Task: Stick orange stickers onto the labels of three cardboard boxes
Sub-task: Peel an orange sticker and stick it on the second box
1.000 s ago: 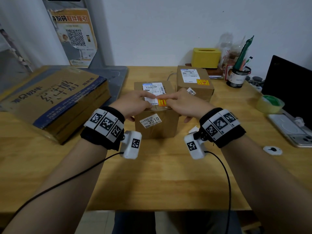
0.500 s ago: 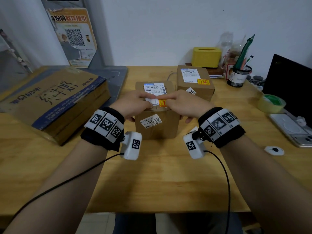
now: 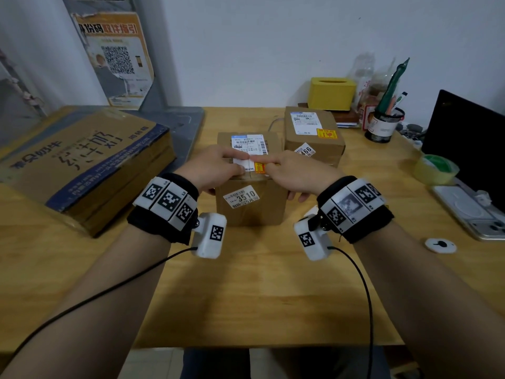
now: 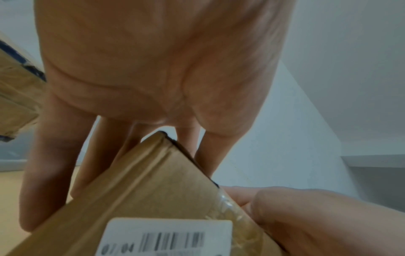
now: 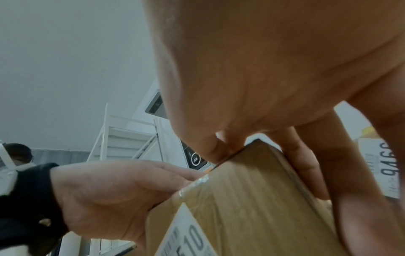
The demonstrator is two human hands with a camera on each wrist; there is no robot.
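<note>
A: Table (image 3: 246, 296) first: what lies on it?

B: At your ten o'clock sits a stack of flat cartons (image 3: 82, 165). Dead ahead at twelve stands the near cardboard box (image 3: 251, 203); at one o'clock behind it, a second cardboard box (image 3: 314, 138), its orange sticker (image 3: 325, 133) already on the label.

A: And your hands?

B: Your left hand (image 3: 216, 170) rests on the near box's top edge, fingers extended over the shipping label (image 3: 250, 149), thumb down the front face. Your right hand (image 3: 295, 176) has its index finger straight, pressing the label just above the near orange sticker (image 3: 259, 167); its other fingers curl down the box's right side.
</note>
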